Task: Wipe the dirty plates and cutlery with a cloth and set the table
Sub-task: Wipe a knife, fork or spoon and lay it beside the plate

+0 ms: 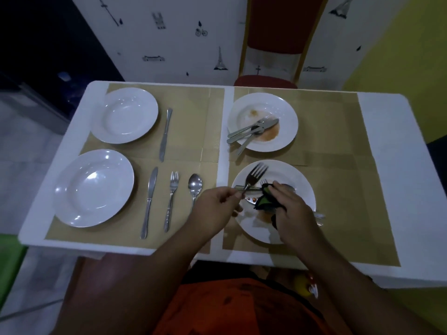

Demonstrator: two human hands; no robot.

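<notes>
Up close, your left hand pinches a fork by its handle above the stained near plate, and your right hand grips the cloth close beside it. To the left, 1 clean plate has a 3-piece cutlery set laid; the rear clean plate has only a knife. Farthest, the far dirty plate holds soiled cutlery, so I judge about half remains.

My left hand pinches a fork above the stained plate. My right hand grips the cloth beside it.
</notes>
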